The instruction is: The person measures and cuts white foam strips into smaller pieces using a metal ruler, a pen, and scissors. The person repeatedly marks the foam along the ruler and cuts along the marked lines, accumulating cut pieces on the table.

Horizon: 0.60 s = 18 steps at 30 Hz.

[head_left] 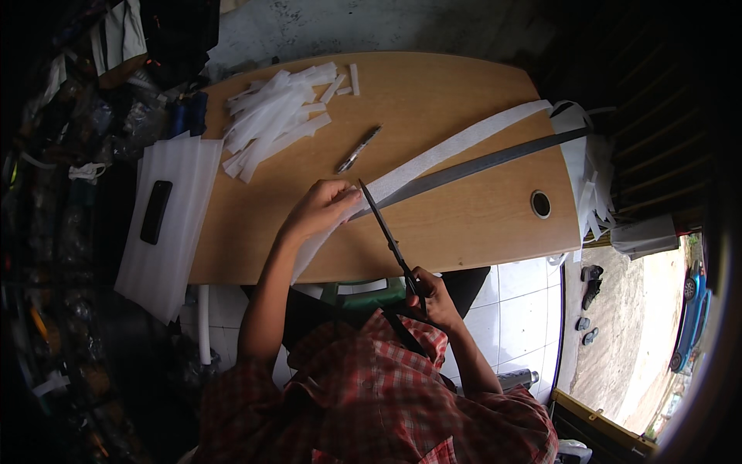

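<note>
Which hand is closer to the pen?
Left. The left hand is just below and left of the pen in the picture, pinching the white strip; the right hand is farther down, to the right, holding the scissors.

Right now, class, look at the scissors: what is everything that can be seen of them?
The scissors are long, slim and dark, with narrow, straight blades that look like metal. The right hand grips the handles, partly hiding them, just beyond the near edge of the wooden table. The blades slant forward and leftward, crossing the white strip and dark grey strip in view, their tips close to the left hand. Whether the blades straddle either strip is unclear.
</note>
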### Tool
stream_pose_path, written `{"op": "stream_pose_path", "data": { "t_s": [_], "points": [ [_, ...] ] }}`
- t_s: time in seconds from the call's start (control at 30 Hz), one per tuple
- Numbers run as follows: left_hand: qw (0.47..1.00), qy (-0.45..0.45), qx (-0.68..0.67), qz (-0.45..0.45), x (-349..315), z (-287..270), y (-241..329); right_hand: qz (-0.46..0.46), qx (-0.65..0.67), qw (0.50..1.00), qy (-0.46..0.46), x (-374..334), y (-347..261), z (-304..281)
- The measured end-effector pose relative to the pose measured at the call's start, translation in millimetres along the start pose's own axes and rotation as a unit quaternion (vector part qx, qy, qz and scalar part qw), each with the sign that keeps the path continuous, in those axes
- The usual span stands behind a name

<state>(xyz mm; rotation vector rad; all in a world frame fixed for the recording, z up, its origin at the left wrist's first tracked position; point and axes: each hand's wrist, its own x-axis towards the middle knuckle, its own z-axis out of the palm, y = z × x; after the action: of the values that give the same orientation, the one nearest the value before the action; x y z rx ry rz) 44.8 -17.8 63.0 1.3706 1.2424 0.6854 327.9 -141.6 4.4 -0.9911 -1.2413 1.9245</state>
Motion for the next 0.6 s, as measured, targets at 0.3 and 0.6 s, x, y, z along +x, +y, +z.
{"op": "stream_pose_path", "data": {
  "t_s": [0.3,0.6],
  "points": [
    [0.929,0.265,-0.255,0.038,-28,3,17,-0.048,0.001,0.999,0.005,20,-6,18],
    [0.906,0.261,-0.328,0.051,-47,53,16,-0.065,-0.046,0.994,0.079,54,-4,47]
  ]
}}
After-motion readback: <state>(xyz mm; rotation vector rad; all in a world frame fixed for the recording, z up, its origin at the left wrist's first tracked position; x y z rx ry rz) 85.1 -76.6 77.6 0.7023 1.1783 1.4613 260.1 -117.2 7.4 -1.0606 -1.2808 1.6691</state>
